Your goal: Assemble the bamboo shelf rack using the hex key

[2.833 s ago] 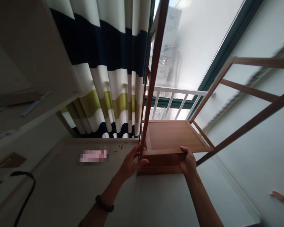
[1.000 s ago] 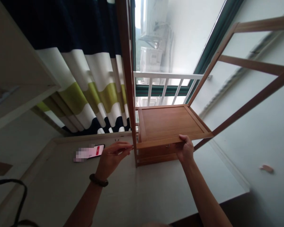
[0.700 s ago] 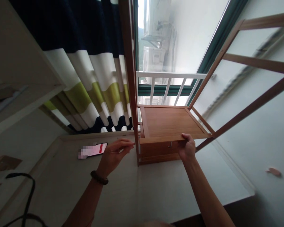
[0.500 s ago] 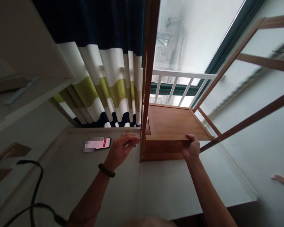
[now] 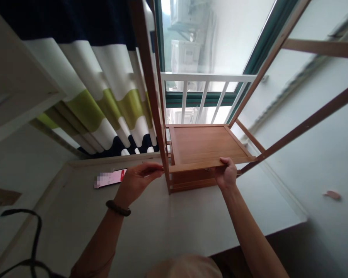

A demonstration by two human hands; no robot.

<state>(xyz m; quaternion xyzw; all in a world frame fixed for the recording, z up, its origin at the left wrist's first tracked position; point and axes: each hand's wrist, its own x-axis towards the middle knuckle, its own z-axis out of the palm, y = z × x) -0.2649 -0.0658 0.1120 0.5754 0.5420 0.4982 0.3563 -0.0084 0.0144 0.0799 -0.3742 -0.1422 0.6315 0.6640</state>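
A wooden shelf frame stands on a white tabletop, with a brown shelf board resting between its upright posts. My right hand grips the front edge of that board from below, thumb on top. My left hand is pinched beside the front left post, its fingertips pressing something small and thin against the post near the board's corner. I cannot make out what the small thing is. A dark bead bracelet circles my left wrist.
A phone lies on the table left of the frame. A striped curtain hangs behind, a window with a white railing beside it. A black cable curls at the lower left. The table's right edge drops off near the wall.
My left hand let go of the post, drew back and returned in a pinch to the post. My right hand kept hold of the board. The view swung sideways.
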